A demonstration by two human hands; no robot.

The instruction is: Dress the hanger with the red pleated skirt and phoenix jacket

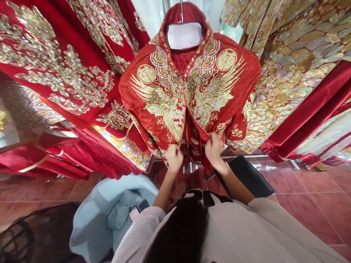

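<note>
A red jacket [189, 91] with gold and silver embroidery hangs in front of me on a hanger, its white neck form [184, 35] showing in the collar. My left hand [174, 157] is closed on the lower hem of the jacket's left front panel. My right hand [213, 148] pinches the hem of the right front panel beside the centre opening. Both hands sit close together at the jacket's bottom edge.
More red and gold embroidered garments [60, 80] hang at the left, and gold scale-patterned cloth [296, 62] with red satin hangs at the right. A light blue bag [109, 215] and a dark wire basket [24, 237] stand at lower left. A black flat object [249, 175] lies on the red tiled floor [309, 204].
</note>
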